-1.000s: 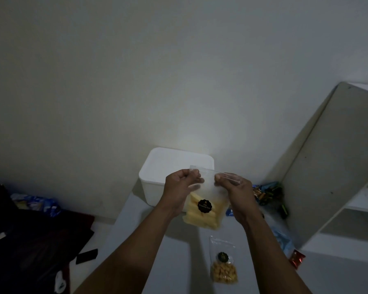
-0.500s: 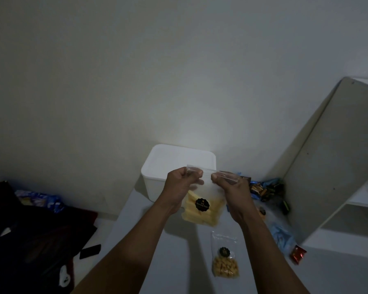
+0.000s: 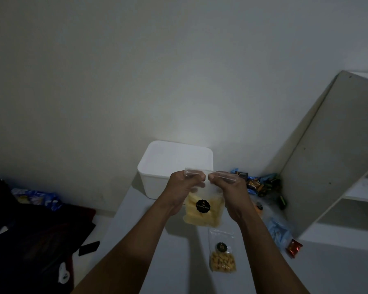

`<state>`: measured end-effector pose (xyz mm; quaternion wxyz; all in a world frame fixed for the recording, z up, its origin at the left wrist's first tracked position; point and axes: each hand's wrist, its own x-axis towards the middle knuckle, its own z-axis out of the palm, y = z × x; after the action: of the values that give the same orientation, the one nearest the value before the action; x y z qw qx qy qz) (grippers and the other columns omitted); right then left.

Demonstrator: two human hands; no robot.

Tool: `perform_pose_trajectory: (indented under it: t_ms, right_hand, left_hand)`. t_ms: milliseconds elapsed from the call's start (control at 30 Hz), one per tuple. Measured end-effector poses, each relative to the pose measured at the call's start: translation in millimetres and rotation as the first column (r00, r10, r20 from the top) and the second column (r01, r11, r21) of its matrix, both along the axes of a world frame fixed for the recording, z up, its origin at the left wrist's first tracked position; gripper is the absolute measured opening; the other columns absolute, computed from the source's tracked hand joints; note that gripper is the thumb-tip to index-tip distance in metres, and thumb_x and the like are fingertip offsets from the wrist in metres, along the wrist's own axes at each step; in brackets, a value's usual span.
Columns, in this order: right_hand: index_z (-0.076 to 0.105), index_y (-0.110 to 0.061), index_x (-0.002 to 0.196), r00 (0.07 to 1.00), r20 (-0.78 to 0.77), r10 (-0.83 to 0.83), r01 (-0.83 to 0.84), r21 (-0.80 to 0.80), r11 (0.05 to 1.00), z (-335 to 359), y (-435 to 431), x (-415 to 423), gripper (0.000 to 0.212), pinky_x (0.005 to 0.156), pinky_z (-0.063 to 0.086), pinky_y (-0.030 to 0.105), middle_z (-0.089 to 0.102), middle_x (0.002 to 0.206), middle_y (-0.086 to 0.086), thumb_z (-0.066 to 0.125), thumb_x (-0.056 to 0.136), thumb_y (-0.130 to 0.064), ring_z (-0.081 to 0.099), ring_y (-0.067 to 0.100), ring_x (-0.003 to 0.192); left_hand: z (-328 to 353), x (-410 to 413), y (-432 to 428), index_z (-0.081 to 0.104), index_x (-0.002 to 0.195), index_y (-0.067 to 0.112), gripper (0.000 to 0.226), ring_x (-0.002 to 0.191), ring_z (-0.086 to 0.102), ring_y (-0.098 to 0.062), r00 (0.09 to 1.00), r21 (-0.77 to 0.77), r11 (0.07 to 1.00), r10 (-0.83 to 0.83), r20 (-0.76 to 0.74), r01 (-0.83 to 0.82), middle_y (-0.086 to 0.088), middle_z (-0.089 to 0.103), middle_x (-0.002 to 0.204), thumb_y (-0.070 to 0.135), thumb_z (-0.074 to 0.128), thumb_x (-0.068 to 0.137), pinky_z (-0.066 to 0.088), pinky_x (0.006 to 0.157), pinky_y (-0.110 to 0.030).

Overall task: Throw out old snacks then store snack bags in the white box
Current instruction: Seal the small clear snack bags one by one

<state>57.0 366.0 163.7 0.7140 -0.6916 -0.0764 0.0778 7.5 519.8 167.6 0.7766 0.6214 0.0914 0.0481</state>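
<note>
you have the clear snack bag point(image 3: 203, 209) of pale yellow sticks up in the air in front of you, just above the worktop point(image 3: 179, 262) and in front of the white box point(image 3: 174, 164), which sits against the wall with its lid on. your left hand point(image 3: 184, 187) and right hand point(image 3: 227, 187) each pinch the bag's top strip, fingertips nearly meeting at the middle, so both are closed on the bag and nothing else. this looks like the zip seal being pressed or checked, though the light is too dim to tell whether the strip is fully shut. to do it well, keep the bag hanging straight so the sticks stay at the bottom and away from the seal, then run your pinch outward from the centre to each corner, feeling for any gap. don't squeeze the body of the bag; the contents look brittle and would likely snap. once sealed, you'll need one hand free to lift the lid, so shift the bag to a single hand first. a second bag point(image 3: 222, 253) with small golden pieces lies flat on the worktop just below, and a heap of wrapped snacks point(image 3: 261, 183) sits to the right beside the shelf unit point(image 3: 331, 158), all waiting to be sorted.
</note>
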Motion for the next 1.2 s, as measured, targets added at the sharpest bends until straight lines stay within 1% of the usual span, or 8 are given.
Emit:
perform_pose_trajectory:
  t_ms: [200, 333, 633, 733, 833, 967, 1067, 1200]
  right_hand:
    - [0.080, -0.011, 0.097, 0.999, 0.013, 0.034, -0.034, 0.000, 0.999, -1, 3, -1, 0.016, 0.090, 0.055, 0.044, 0.079, 0.095, 0.005, 0.078, 0.082, -0.016, 0.072, 0.024, 0.096]
    - [0.079, -0.010, 0.100, 0.999, 0.039, 0.030, -0.030, 0.014, 0.999, 0, 6, -1, 0.019, 0.084, 0.054, 0.034, 0.079, 0.097, 0.003, 0.078, 0.082, -0.016, 0.073, 0.017, 0.095]
    - [0.079, -0.006, 0.099, 0.995, 0.093, 0.032, -0.032, 0.002, 0.999, -1, 4, 0, 0.014, 0.093, 0.053, 0.039, 0.078, 0.099, 0.004, 0.070, 0.088, -0.010, 0.072, 0.021, 0.101]
    - [0.078, -0.006, 0.102, 0.996, 0.076, 0.049, -0.050, 0.007, 0.999, 1, 5, -1, 0.016, 0.087, 0.054, 0.033, 0.079, 0.099, 0.004, 0.071, 0.088, -0.010, 0.073, 0.016, 0.097]
    - [0.079, -0.009, 0.100, 0.999, 0.048, 0.011, -0.012, 0.018, 1.000, 1, 10, -2, 0.015, 0.081, 0.052, 0.027, 0.079, 0.095, 0.002, 0.073, 0.087, -0.010, 0.073, 0.009, 0.089]
    - [0.080, -0.014, 0.095, 0.999, 0.031, -0.041, 0.041, 0.003, 0.999, 2, 11, -2, 0.012, 0.086, 0.056, 0.035, 0.079, 0.093, 0.001, 0.073, 0.087, -0.009, 0.073, 0.014, 0.092]
    - [0.080, -0.019, 0.092, 0.998, 0.069, -0.007, 0.009, -0.024, 1.000, 5, 6, 0, 0.012, 0.089, 0.054, 0.035, 0.079, 0.094, -0.001, 0.072, 0.088, -0.012, 0.073, 0.014, 0.095]
    - [0.080, -0.022, 0.089, 0.994, 0.106, 0.041, -0.037, -0.039, 0.999, 8, 7, -3, 0.016, 0.084, 0.053, 0.029, 0.079, 0.093, -0.003, 0.069, 0.090, -0.011, 0.073, 0.010, 0.092]
  left_hand:
    - [0, 3, 1, 0.072, 0.092, 0.013, 0.007, 0.076, 0.067, -0.017, 0.999, 0.051, 0.998, 0.035, -0.007, -0.035, -0.001, 0.073, 0.082, 0.013, 0.065, 0.092, 0.049, 0.078, -0.035]
    - [-1, 3, 2, 0.072, 0.095, 0.011, 0.008, 0.078, 0.066, -0.016, 0.999, 0.058, 0.998, 0.037, 0.026, -0.038, -0.005, 0.074, 0.089, 0.015, 0.066, 0.092, 0.049, 0.080, -0.034]
    - [2, 4, 0, 0.075, 0.096, 0.010, 0.012, 0.080, 0.069, -0.015, 1.000, 0.089, 0.996, 0.006, 0.005, -0.007, -0.003, 0.075, 0.089, 0.016, 0.066, 0.092, 0.050, 0.081, -0.034]
    - [3, 5, 1, 0.073, 0.097, 0.008, 0.012, 0.073, 0.067, -0.012, 1.000, 0.122, 0.992, 0.028, 0.000, -0.028, -0.001, 0.073, 0.082, 0.016, 0.065, 0.092, 0.050, 0.075, -0.030]
    - [2, 8, -1, 0.072, 0.095, 0.007, 0.009, 0.065, 0.065, -0.011, 0.995, 0.128, 0.987, 0.098, 0.000, -0.097, 0.001, 0.072, 0.077, 0.013, 0.066, 0.092, 0.049, 0.070, -0.027]
    - [2, 7, -2, 0.074, 0.093, 0.011, 0.008, 0.070, 0.067, -0.012, 0.996, 0.112, 0.990, 0.087, 0.001, -0.087, 0.001, 0.073, 0.080, 0.015, 0.067, 0.091, 0.049, 0.072, -0.028]
    - [1, 6, -1, 0.075, 0.097, 0.008, 0.013, 0.077, 0.068, -0.015, 0.999, 0.105, 0.994, 0.040, 0.007, -0.040, -0.001, 0.075, 0.086, 0.017, 0.069, 0.090, 0.050, 0.074, -0.029]
    - [1, 5, -1, 0.076, 0.094, 0.010, 0.010, 0.075, 0.067, -0.012, 0.998, 0.127, 0.990, 0.061, 0.013, -0.062, -0.002, 0.076, 0.086, 0.016, 0.071, 0.089, 0.050, 0.072, -0.027]
